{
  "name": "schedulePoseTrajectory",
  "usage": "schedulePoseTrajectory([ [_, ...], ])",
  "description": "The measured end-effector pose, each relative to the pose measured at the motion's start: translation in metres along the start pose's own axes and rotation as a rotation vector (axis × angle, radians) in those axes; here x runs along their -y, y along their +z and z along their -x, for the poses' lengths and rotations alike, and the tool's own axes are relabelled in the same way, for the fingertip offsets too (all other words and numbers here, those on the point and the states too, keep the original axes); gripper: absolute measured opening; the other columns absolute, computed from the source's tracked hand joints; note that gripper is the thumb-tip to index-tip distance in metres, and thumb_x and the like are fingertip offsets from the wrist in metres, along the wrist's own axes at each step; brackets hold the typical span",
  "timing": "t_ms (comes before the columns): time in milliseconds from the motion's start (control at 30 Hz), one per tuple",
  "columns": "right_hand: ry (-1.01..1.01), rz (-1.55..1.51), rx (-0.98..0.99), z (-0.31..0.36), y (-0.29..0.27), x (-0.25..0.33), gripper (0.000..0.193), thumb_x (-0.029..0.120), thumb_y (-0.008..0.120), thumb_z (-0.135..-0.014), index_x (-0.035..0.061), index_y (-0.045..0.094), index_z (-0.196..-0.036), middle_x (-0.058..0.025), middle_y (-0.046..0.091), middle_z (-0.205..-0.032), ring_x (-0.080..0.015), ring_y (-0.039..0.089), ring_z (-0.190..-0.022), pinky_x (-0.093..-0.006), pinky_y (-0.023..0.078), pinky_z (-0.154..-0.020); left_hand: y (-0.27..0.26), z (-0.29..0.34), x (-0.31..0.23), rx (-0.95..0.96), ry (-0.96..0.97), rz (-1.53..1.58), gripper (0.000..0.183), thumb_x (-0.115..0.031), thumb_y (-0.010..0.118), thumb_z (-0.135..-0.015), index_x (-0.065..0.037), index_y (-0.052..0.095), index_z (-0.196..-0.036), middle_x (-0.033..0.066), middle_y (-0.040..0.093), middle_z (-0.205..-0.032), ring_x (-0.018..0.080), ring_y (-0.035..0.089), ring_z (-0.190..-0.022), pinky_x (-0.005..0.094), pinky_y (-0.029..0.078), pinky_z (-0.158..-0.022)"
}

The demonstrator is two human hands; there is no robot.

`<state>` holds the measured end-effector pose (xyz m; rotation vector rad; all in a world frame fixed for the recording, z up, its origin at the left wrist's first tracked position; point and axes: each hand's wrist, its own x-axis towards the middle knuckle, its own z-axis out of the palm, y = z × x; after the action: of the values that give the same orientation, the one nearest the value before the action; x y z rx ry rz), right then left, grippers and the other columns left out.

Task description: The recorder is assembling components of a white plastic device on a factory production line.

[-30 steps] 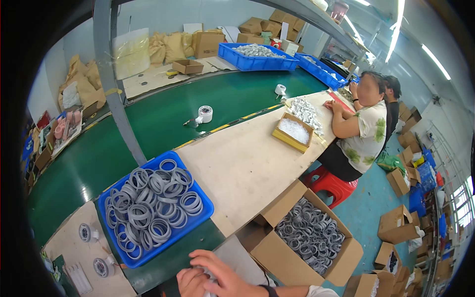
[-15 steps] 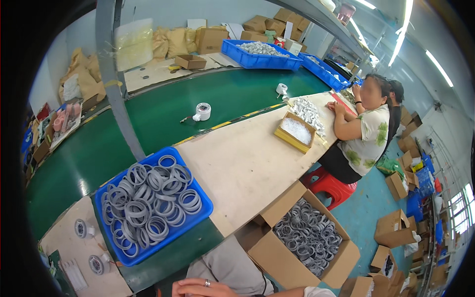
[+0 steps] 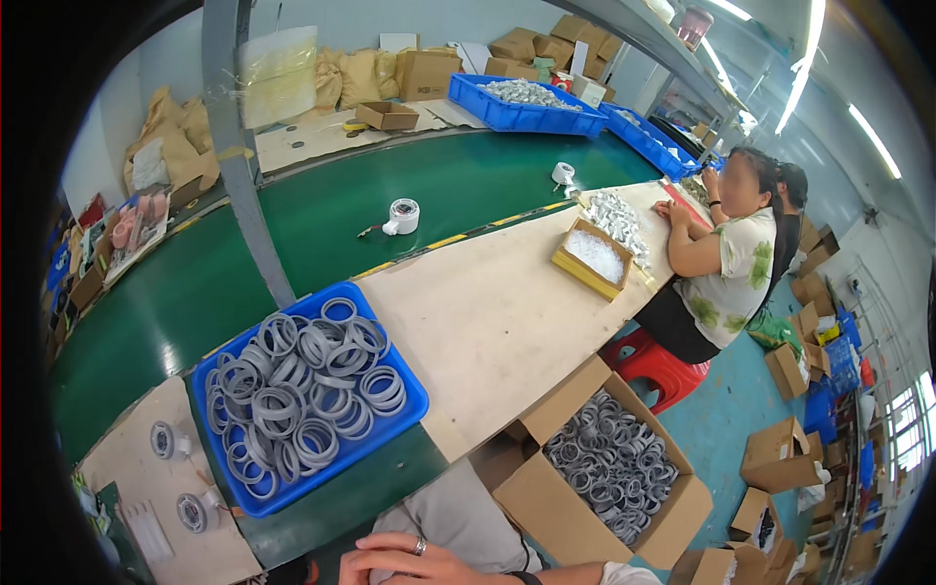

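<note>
At the lower edge my right hand (image 3: 405, 561), with a ring on one finger and a dark band at the wrist, rests over my grey-clad lap. Its fingers are loosely stretched to the left, a little apart, and nothing shows in them; its lower part is cut off by the edge. My left hand is out of sight. Closest to the hand are a blue tray (image 3: 426, 402) heaped with grey rings (image 3: 278, 409) and, to the right, an open cardboard box (image 3: 682, 522) filled with similar small grey rings (image 3: 612, 468).
A green conveyor belt (image 3: 322, 229) carries two white round devices (image 3: 402, 216). Two more devices (image 3: 193, 512) lie on the left board. A box of clear pieces (image 3: 595, 255) sits on the wooden tabletop (image 3: 487, 322). A co-worker (image 3: 726, 253) sits on a red stool (image 3: 655, 370).
The view has shifted slightly, so the scene sits a little further right. My right hand appears slightly higher, with its fingers more apart. The tray, box and devices look unchanged.
</note>
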<state>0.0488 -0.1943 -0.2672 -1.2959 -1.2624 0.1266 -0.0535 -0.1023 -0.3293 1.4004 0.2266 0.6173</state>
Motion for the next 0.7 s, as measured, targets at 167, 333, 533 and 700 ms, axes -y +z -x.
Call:
schedulePoseTrajectory([
  [167, -0.098, 0.070, -0.034, 0.009, 0.012, 0.001, 0.007, 0.001, 0.061, -0.076, -0.0003, 0.055, -0.080, -0.0231, 0.060, -0.108, -0.0428, 0.057, -0.102, -0.0480, 0.051, -0.084, 0.003, -0.001, -0.017, -0.024, 0.053, -0.176, 0.044, -0.036, 0.037, -0.101, 0.002, 0.057, -0.111, 0.0176, 0.062, -0.101, 0.0283, 0.062, -0.087, 0.0382, 0.049, -0.077],
  [333, -0.047, 0.023, -0.038, 0.017, 0.011, -0.008, 0.008, 0.002, 0.060, -0.077, -0.0011, 0.057, -0.083, -0.0233, 0.060, -0.111, -0.0434, 0.058, -0.104, -0.0483, 0.051, -0.083, 0.000, 0.026, 0.008, -0.094, 0.047, -0.208, 0.050, -0.039, 0.033, -0.102, 0.004, 0.058, -0.108, 0.0184, 0.063, -0.102, 0.0295, 0.062, -0.089, 0.0392, 0.049, -0.078],
  [533, 0.204, -0.176, -0.029, 0.015, 0.000, -0.003, 0.024, 0.015, 0.066, -0.084, 0.0031, 0.058, -0.103, -0.0226, 0.058, -0.120, -0.0354, 0.058, -0.106, -0.0433, 0.046, -0.090, -0.011, 0.001, 0.003, 0.302, 0.284, -0.254, 0.057, -0.049, 0.042, -0.098, 0.004, 0.056, -0.113, 0.0161, 0.063, -0.105, 0.0244, 0.063, -0.093, 0.0344, 0.048, -0.081],
  [700, 0.434, -0.443, -0.145, 0.027, 0.004, -0.005, 0.040, 0.031, 0.062, -0.092, 0.0032, 0.050, -0.118, -0.0194, 0.051, -0.129, -0.0270, 0.053, -0.108, -0.0404, 0.042, -0.093, 0.010, 0.005, 0.000, 0.099, 0.409, -0.440, 0.053, -0.042, 0.051, -0.094, 0.008, 0.057, -0.115, 0.0261, 0.065, -0.104, 0.0358, 0.068, -0.086, 0.0382, 0.054, -0.069],
])
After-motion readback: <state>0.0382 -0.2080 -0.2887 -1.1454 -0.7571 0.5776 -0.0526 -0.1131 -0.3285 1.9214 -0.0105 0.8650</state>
